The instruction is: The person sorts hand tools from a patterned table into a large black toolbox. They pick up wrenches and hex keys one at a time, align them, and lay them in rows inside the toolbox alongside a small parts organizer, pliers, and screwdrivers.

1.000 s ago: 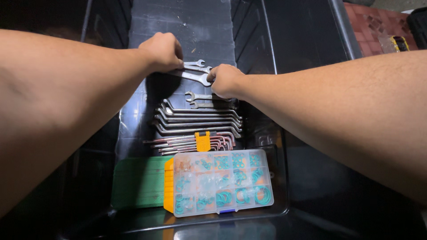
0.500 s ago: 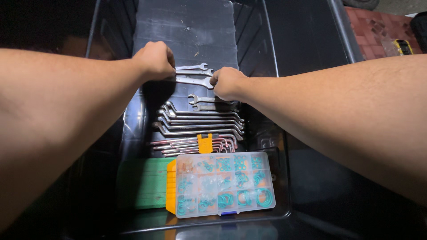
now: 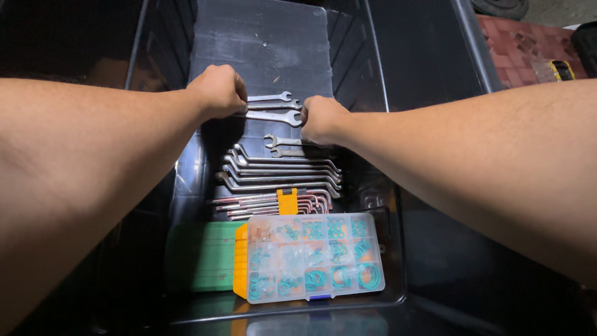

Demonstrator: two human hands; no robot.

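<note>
One clear plastic organiser box of teal rings [image 3: 314, 256] nearest, a green flat case [image 3: 202, 256] left of it. Beyond the box: one yellow-clipped hex key set [image 3: 273, 203], five long bent steel wrenches [image 3: 280, 171], then five open-end steel spanners [image 3: 273, 115]. Left hand [image 3: 217, 90] and right hand [image 3: 320, 118], both fisted, grip opposite ends of the spanners, arms outstretched.

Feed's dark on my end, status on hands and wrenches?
Left hand and right hand closed on ends of the wrenches. Wrenches flat in black bin. Nothing blocking.
</note>
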